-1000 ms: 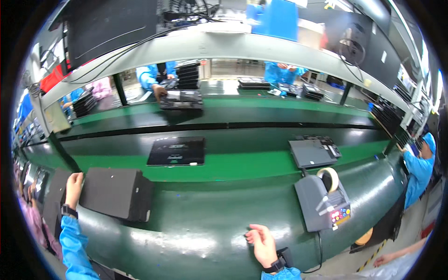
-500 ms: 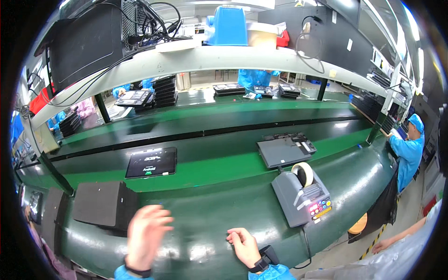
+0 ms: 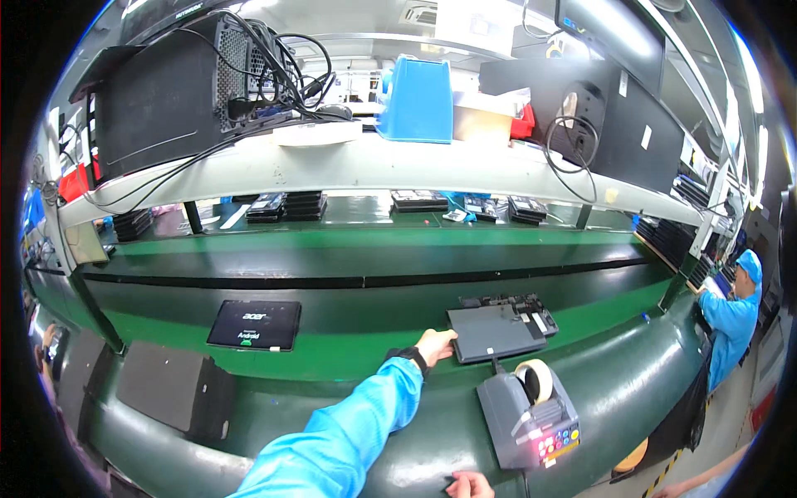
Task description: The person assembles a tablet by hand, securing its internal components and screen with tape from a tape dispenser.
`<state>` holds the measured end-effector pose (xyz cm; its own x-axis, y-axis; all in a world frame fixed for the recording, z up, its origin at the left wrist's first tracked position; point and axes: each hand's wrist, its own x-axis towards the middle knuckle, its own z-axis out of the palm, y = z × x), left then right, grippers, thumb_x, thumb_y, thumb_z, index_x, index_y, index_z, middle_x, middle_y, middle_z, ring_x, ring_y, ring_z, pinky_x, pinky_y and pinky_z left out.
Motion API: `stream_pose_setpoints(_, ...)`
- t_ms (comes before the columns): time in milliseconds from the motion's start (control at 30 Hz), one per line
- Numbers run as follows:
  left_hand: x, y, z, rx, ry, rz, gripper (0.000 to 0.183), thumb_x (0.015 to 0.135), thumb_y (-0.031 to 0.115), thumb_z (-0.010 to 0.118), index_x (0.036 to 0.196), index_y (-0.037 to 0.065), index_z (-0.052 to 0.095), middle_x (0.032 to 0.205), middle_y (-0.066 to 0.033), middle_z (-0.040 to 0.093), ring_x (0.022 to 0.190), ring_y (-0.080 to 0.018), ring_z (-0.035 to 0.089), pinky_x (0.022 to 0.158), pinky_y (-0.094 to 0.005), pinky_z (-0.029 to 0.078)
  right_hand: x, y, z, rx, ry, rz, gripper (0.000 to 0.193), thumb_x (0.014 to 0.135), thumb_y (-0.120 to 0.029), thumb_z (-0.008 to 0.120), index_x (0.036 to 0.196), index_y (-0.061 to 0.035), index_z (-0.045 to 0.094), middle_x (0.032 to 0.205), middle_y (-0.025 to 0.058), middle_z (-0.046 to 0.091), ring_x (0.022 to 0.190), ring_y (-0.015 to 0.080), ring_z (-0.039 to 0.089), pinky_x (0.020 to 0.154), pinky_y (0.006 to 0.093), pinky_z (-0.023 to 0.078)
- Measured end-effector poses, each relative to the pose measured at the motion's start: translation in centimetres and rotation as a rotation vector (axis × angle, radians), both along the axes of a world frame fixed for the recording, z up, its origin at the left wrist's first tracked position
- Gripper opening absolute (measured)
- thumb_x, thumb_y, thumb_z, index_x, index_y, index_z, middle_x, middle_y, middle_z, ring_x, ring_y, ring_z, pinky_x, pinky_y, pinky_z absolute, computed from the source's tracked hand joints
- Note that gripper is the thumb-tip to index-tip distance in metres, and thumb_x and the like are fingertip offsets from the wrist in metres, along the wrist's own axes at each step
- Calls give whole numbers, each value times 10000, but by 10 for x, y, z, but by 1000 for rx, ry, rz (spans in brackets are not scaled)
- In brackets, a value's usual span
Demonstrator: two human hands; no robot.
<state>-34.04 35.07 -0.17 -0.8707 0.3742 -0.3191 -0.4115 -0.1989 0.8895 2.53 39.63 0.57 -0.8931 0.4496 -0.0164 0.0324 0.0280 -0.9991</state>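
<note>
My left hand (image 3: 437,345) reaches forward with its arm in a blue sleeve. Its fingers are closed at the left edge of a dark grey flat device (image 3: 490,334), which lies on the green belt. Circuit parts show along that device's far and right sides. My right hand (image 3: 471,485) is at the lower edge of the picture, mostly cut off. Its visible fingers are curled, with nothing seen in them. Between the hands and to the right stands a grey tape dispenser (image 3: 506,423) holding a roll of pale tape (image 3: 541,380). Its buttons are lit.
A tablet (image 3: 253,324) with its screen lit lies on the belt at left. Nearer stands a black foam block (image 3: 162,386). Overhead runs a white shelf (image 3: 332,170) carrying a computer case (image 3: 158,108) and a blue bin (image 3: 419,100). A co-worker (image 3: 735,319) stands at far right.
My left hand has gone forward and right to the dark grey device. The right hand has dropped toward the lower edge. The view has tilted up, and the device stays beside the dispenser.
</note>
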Motion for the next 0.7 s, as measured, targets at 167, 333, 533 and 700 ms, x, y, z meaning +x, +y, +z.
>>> stream_pose_setpoints(167,-31,49,-4,39,-189,152,283,786,87,695,1034,-2,592,1014,-95,596,899,-221,579,760,-376,531,-2,1,3,-17,-6,-2,127,961,-71,504,961,5,606,668,22,567,603,72,493,558,224,413)
stream_pose_setpoints(333,-52,49,-34,290,-343,103,215,801,58,693,990,50,591,982,-65,564,882,-206,536,774,-430,526,-6,5,3,-48,-55,8,127,956,-55,503,976,11,610,684,29,583,613,75,505,566,225,419)
stream_pose_setpoints(533,-41,48,12,308,-348,60,308,800,95,697,1070,34,562,1035,-71,548,974,-216,515,835,-446,503,-6,10,3,-33,-62,0,121,956,-51,505,978,8,608,678,26,583,606,72,500,566,222,416)
stream_pose_setpoints(700,-40,52,12,310,-335,-8,317,820,98,660,1097,12,533,1087,-113,539,1004,-245,539,839,-441,511,-10,11,-1,-53,-63,-10,118,956,-56,511,984,8,606,681,22,580,609,70,498,566,217,412)
